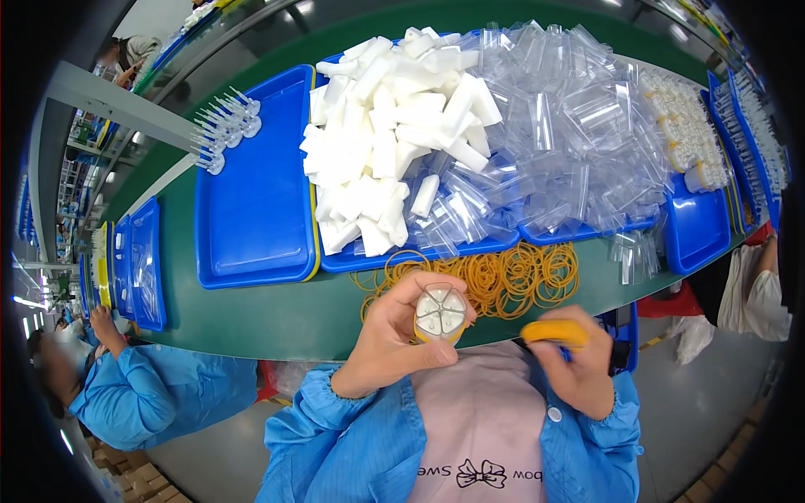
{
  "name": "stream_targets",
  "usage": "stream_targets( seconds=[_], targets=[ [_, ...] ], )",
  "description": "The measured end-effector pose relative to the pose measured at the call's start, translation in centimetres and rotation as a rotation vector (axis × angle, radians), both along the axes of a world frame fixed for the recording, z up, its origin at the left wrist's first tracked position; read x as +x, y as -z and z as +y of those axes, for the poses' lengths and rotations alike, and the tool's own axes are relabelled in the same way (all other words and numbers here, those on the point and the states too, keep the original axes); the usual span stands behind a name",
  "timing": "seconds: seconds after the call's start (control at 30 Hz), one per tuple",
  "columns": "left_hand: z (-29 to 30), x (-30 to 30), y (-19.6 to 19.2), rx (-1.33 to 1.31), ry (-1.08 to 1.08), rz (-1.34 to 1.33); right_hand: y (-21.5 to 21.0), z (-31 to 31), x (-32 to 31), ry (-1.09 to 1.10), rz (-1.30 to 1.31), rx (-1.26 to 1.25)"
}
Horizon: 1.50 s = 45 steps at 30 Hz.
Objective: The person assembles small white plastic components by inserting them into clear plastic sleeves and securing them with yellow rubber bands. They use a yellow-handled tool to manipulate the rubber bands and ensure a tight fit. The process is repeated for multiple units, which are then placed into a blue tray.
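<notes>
"How is the left hand posed?"

"I have the left hand [390, 335] just below the middle of the frame, angled up and to the right from its blue cuff. Its thumb lies along the near side and the fingers curl round the far side, clamped on a segmented cylinder [440, 310]."

"How does that look?"

"Its end faces me: rounded, whitish and glossy, split into wedges by darker lines, with yellow along the lower rim."

"And the right hand?"

"I see the right hand [579, 369] lower right of centre, raised and bent inward, well apart from the cylinder. A yellow-orange patch [558, 333] at its fingers is blurred; I can't tell whether they are gripping anything."

"What's around them?"

"Just above the hands, loose amber rubber bands [537, 277] are heaped on the green tabletop [369, 323]. Beyond, at upper centre, I get white foam blocks [386, 117] piled high, and clear plastic sleeves [579, 126] to their right. Upper left has a blue tray [256, 226] with clear nozzle-like parts [226, 126] at its top. At lower left sits a co-worker in a blue smock [168, 390]."
</notes>
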State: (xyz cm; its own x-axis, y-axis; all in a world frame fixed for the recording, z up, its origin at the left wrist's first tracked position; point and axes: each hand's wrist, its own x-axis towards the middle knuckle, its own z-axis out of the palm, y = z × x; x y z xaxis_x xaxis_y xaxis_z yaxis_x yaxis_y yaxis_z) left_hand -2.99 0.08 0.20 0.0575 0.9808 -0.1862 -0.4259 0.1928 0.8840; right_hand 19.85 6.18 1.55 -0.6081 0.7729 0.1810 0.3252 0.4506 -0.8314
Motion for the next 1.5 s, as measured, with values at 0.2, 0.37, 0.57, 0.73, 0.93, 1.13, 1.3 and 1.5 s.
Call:
stream_targets(
  seconds=[0.2, 0.37, 0.57, 0.73, 0.93, 1.13, 1.3, 1.5],
  targets=[
    [-0.4, 0.4, 0.3, -0.023, 0.021, 0.128, 0.1, 0.4, 0.2, 0.013, -0.092, -0.031],
    [-0.3, 1.4, 0.6, 0.034, 0.064, 0.33, -2.2, 0.6, -1.0, 0.201, 0.561, -0.468],
    [-0.1, 1.6, 0.1, 0.091, 0.157, 0.484, -2.5, 1.7, -3.1, 0.025, 0.389, -0.37],
    [-0.1, 1.6, 0.0, 0.118, 0.205, 0.492, -2.4, 2.4, -3.2, -0.164, 0.299, -0.211],
    [0.2, 1.5, -0.5, 0.024, 0.281, 0.298, -2.3, 2.4, -3.3, -0.112, 0.326, -0.392],
    [0.5, 1.6, 0.1, -0.023, 0.266, 0.228, -2.2, 2.3, -3.6, -0.115, 0.221, -0.191],
    [0.6, 1.8, 0.3, -0.075, 0.241, 0.149, -1.9, 2.2, -3.9, -0.112, 0.259, -0.084],
    [0.9, 1.6, 0.3, -0.14, 0.263, 0.113, -1.3, 2.4, -3.3, 0.093, 0.509, -0.478]
  ],
)
